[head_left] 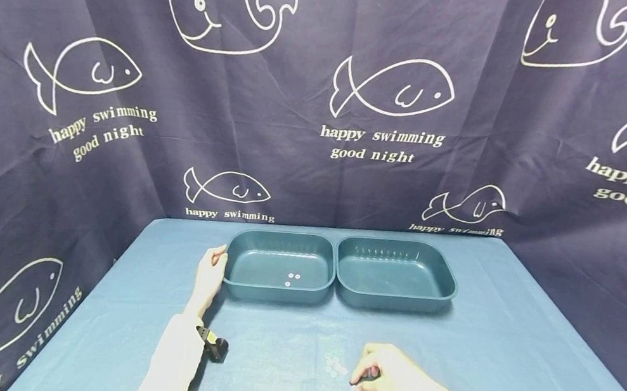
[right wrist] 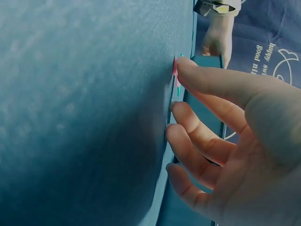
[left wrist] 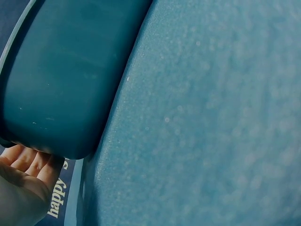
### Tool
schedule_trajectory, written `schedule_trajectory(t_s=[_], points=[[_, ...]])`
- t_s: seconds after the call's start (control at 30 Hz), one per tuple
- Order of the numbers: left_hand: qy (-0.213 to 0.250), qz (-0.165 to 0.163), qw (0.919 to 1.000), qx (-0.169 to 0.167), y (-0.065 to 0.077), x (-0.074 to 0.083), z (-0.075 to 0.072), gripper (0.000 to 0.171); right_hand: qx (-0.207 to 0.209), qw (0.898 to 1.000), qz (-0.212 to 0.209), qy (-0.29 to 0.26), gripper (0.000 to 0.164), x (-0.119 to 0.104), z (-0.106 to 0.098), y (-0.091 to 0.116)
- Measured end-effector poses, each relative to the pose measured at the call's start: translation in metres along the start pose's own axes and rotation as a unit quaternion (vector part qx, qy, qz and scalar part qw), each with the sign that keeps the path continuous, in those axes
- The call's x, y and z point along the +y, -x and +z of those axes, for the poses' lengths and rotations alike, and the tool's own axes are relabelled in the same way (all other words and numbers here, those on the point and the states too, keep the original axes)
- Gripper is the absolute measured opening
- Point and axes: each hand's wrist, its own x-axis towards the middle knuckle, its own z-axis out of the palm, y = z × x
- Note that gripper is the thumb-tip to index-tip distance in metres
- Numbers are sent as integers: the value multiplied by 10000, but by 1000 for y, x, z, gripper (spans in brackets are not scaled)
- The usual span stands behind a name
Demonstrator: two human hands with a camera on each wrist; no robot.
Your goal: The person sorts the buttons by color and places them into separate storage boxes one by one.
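Small discs (head_left: 340,370) to lift singly from the bench (head_left: 273,363), loosely scattered just beside the right hand (head_left: 387,372); thumb and forefinger seemingly pinching a pink disc (right wrist: 175,68), other fingers (right wrist: 183,136) curved and spread. Best to squeeze lightly, lift straight up and avoid brushing the loose ones. Farther off, left hand (head_left: 210,274) at the outer end of the left tray (head_left: 280,294), fingertips hidden, so cannot tell whether gripping. Inside that tray, three discs (head_left: 297,276); just beside, right tray (head_left: 394,302).

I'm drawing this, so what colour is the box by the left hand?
The box is dark teal, a greenish blue; best seen in the head view.
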Motion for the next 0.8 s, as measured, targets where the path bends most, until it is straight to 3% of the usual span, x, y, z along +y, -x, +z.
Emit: schedule_trajectory(t_s=[0.43, 0.8], points=[[-37, 52, 10000, 3, 0, -1, -1, 33, -241, 9991, 160, 314, 10, 0, 0, -2], [-38, -13, 10000, -14, -1, -1, -1, 34, -421, 9915, -604, 1076, 8, -2, -2, -9]])
